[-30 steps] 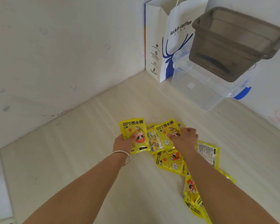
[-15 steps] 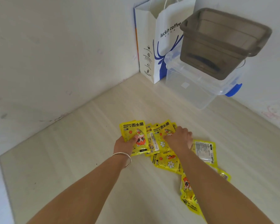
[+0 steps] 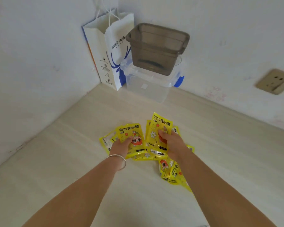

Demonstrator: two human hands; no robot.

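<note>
Left hand [image 3: 121, 145] is grasping a yellow packet [image 3: 134, 133], thumb clamped on its printed face; the right hand [image 3: 172, 141] is grasping a second packet [image 3: 161, 123], fingers curled across its front. The second packet sits at 3 o'clock of the first, edges just beside each other, top ends pointing to 12 o'clock; can't tell if either is lifted clear of what's below. Both are over the pile of packets [image 3: 170, 172] on the pale wood surface [image 3: 72, 153]; the pile trails to 5 o'clock along the right forearm, and a few stick out at 9 o'clock of the left hand. Bangle [image 3: 120, 158] on the left wrist. Corner at 12 o'clock: white paper bag [image 3: 111, 51] against the wall; clear box [image 3: 147, 86] just at its 3 o'clock; dark tub [image 3: 156, 48] stacked on the box. Wall socket [image 3: 274, 81] at 2 o'clock, well apart.
</note>
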